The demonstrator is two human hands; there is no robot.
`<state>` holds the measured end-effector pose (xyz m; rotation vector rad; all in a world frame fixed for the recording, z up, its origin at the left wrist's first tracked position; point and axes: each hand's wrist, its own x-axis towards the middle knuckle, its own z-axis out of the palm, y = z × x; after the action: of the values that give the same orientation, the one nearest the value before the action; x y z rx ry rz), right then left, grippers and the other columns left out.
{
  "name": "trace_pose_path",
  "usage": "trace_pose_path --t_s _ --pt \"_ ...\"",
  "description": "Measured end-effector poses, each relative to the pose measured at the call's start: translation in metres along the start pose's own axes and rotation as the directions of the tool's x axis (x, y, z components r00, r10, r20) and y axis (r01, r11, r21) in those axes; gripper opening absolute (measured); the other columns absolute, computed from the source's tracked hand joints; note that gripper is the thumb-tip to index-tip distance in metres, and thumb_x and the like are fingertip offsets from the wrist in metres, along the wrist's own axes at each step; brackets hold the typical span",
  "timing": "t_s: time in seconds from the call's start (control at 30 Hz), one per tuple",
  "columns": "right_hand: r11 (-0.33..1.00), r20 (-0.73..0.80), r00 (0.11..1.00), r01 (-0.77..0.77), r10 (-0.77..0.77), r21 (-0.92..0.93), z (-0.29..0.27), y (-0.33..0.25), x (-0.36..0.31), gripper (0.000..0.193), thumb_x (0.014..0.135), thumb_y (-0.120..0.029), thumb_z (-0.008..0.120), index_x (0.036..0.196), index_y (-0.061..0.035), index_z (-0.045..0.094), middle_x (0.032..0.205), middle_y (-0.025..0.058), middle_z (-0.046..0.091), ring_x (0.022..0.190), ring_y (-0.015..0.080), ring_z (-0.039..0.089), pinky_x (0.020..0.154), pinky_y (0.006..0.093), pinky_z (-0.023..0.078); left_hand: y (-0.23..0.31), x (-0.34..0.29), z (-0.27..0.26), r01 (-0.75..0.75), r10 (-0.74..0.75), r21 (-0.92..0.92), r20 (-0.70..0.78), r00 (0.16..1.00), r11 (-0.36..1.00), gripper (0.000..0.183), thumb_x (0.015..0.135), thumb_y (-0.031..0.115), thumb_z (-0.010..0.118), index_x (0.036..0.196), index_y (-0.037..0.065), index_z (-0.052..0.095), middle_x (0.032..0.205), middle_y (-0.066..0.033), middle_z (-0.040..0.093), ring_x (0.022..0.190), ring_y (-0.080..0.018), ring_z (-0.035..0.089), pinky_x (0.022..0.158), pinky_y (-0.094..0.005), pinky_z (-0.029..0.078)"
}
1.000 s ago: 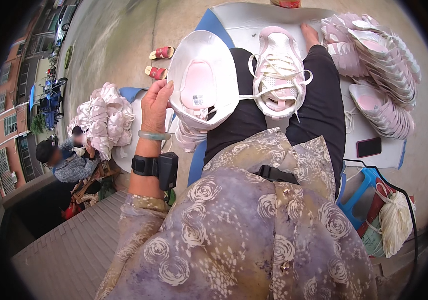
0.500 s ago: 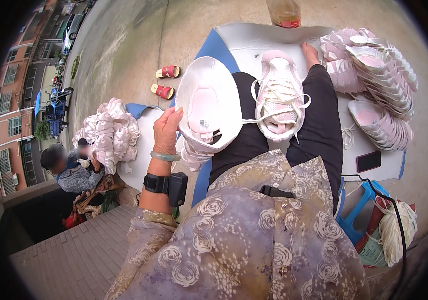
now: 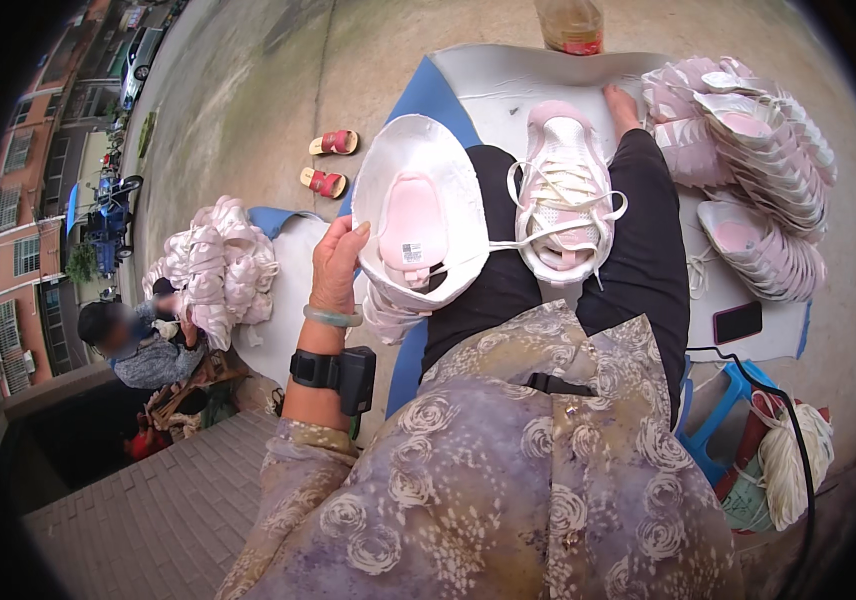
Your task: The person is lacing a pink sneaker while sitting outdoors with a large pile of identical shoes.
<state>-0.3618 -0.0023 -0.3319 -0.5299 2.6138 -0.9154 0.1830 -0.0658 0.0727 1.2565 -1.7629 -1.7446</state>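
Left hand: at the left edge of the shoe upper, thumb over the rim and fingers behind it — the left hand is grasping that edge.
Right hand: out of view, so I cannot tell how its fingers stand.
Shoe upper: in front of the left thigh, its white inside and pink lining facing up, with a small printed label near the lower end; more pink-and-white pieces show just below it.
Laced shoe: the pink-and-white shoe is between the two legs, right of the upper, with loose loops at its sides.
Lace: a white lace spans the gap between the upper and the shoe.
Wrist: a pale green bangle and, farther up the forearm, a black strap with a box.
Mat: white and blue sheeting under the legs, a bottle at its far edge.
Right side: stacks of uppers — near them a dark phone, then a blue stool and a bundle of white cord.
Left side: red slippers on the ground, a heap of pink-and-white pieces, and another person beside it.
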Motion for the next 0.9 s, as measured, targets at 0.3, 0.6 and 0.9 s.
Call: trace_pose_path --t_s 0.3,0.6,0.9 --pt "0.994 0.067 0.995 -0.085 0.080 0.072 0.017 -0.020 -0.016 0.055 0.086 -0.045 0.030 0.114 -0.0046 0.055 0.121 0.0189 0.051 0.114 0.0381 0.044 0.097 0.0405 0.034 0.000 -0.005 -0.002 -0.028 0.029 -0.041 0.014 0.999 0.999 0.036 0.082 0.022 0.056 0.110 -0.001 0.053 0.094 -0.0032 0.060 0.084 -0.0086 0.054 0.076 -0.0222 0.042" --pt "0.950 0.002 0.999 -0.045 0.047 0.310 0.021 -0.031 -0.037 0.056 0.085 -0.047 0.035 0.111 -0.0023 0.057 0.117 0.0238 0.052 0.113 0.0386 0.046 0.094 0.0396 0.036 0.002 -0.007 -0.004 0.013 -0.012 -0.056 0.014 1.000 0.998 0.037 0.082 0.021 0.056 0.111 -0.001 0.054 0.095 -0.0025 0.060 0.083 -0.0071 0.055 0.074 -0.0200 0.042" --pt "0.951 0.039 0.992 -0.128 0.122 0.281 0.000 -0.029 -0.033 0.059 0.085 -0.048 0.034 0.115 -0.0015 0.055 0.120 0.0239 0.051 0.115 0.0383 0.045 0.095 0.0402 0.035 -0.004 -0.006 -0.008 0.015 -0.009 -0.114 0.051 0.999 0.993 0.037 0.082 0.019 0.055 0.112 -0.002 0.053 0.096 -0.0044 0.061 0.083 -0.0081 0.055 0.073 -0.0203 0.043"
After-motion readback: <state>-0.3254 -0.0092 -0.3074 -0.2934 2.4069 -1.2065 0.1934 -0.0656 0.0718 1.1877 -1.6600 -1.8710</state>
